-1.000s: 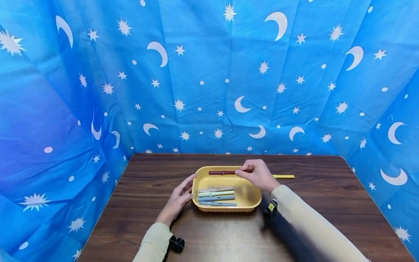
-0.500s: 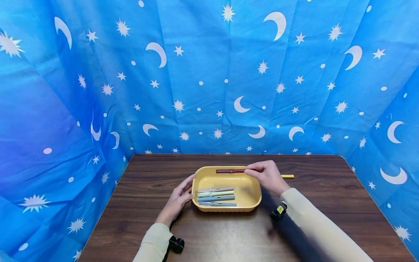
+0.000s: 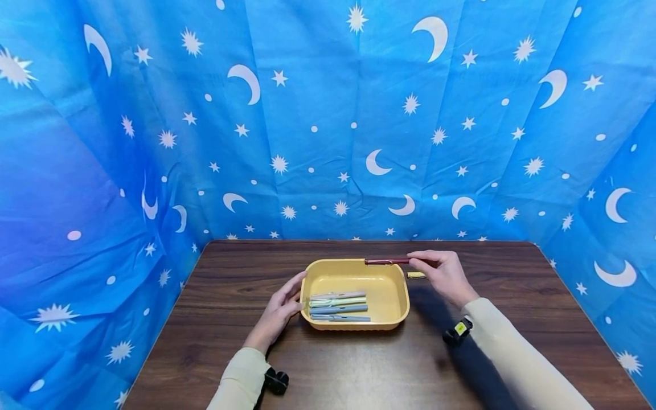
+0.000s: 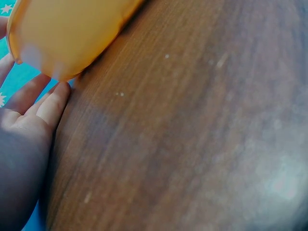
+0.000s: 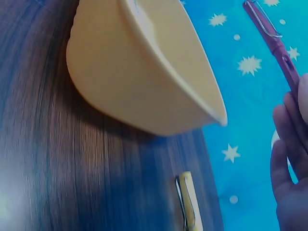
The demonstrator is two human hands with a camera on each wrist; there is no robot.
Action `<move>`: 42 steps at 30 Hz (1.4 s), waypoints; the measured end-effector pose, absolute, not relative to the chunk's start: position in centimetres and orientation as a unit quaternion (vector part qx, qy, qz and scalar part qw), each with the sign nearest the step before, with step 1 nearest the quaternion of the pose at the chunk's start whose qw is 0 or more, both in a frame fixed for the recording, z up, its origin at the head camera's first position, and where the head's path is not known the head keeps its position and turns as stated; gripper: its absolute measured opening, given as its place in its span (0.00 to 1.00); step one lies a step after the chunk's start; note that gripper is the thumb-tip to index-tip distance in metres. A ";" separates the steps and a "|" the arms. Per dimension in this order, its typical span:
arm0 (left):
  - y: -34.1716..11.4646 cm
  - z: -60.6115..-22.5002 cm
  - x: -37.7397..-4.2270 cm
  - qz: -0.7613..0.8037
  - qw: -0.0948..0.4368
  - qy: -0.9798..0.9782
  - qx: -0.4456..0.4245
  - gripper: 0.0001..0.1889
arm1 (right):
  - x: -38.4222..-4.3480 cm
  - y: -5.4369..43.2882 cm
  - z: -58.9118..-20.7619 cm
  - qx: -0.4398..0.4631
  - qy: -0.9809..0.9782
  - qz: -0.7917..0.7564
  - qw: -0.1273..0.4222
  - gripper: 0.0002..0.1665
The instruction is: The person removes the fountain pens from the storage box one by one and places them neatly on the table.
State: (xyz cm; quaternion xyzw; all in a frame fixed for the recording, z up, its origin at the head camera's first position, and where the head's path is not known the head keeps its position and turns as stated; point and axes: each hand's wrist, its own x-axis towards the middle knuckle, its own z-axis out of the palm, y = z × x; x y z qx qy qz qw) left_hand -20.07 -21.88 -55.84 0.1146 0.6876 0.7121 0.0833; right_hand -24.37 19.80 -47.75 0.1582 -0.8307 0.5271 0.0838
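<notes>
Beyond the far right rim of the yellow basin, my right hand pinches a dark red capped pen at one end. In the right wrist view the red pen points away from the hand and shows its wire clip. My left hand rests against the basin's left end. The left wrist view has its fairly straight fingers touching the basin's outer wall. Inside the basin lie several pens, grey-blue, pale green and pinkish, side by side toward the left.
A yellow pen lies on the table to the right of the basin, partly hidden by my right hand. The dark wooden table ends at a blue curtain printed with moons and stars.
My right hand has carried the red pen rightward, from over the basin to past its far right corner. It now covers the yellow pen's right part. The left hand and basin stay put.
</notes>
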 end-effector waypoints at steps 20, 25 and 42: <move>-21.9 -55.9 -20.2 0.706 0.084 0.693 0.117 0.40 | -23.0 25.8 -50.1 0.084 -0.851 0.501 0.132 0.13; -22.0 -55.9 -20.1 0.710 0.087 0.689 0.117 0.40 | -22.6 27.3 -51.2 0.072 -0.862 0.484 0.133 0.14; -22.0 -55.8 -20.1 0.708 0.088 0.691 0.119 0.39 | -22.3 28.8 -53.8 0.054 -0.885 0.450 0.105 0.11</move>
